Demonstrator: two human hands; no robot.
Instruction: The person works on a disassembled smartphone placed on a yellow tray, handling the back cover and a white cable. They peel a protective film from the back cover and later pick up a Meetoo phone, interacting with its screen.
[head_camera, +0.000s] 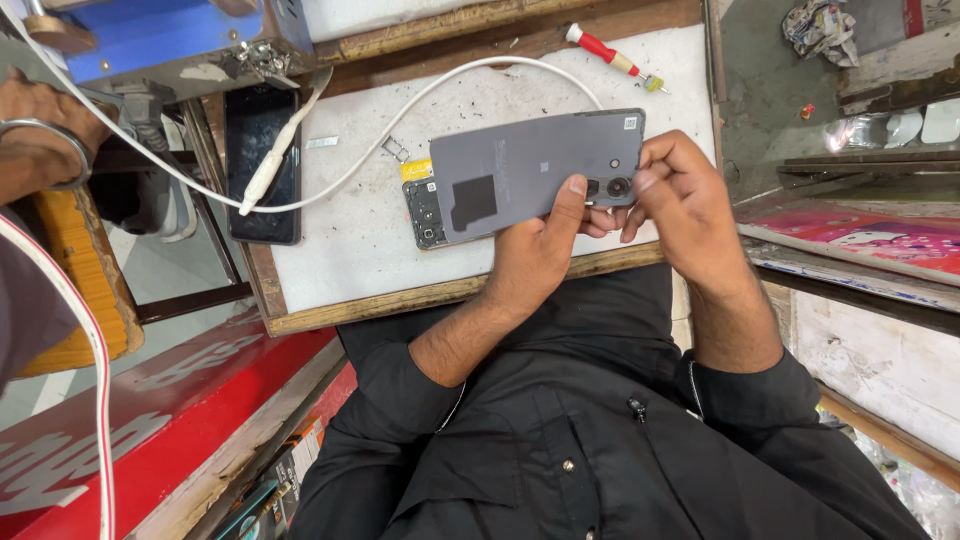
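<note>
Both my hands hold a grey phone (520, 170) just above a white work mat (340, 230). My left hand (535, 250) grips its near edge, the thumb pressed beside the camera lenses. My right hand (680, 195) holds the camera end with thumb and fingers. The grey back cover (550, 150) sits shifted off the body, so a yellow part and dark circuit board (425, 205) show at the left end.
A black phone (262, 170) with a white cable (420, 95) lies at the left of the wooden-framed board. A red-handled screwdriver (610, 55) lies at the back, with a small metal tray (395, 150) near the phone. Another person's hand with a bangle (40, 135) is at far left, by a blue machine (160, 35).
</note>
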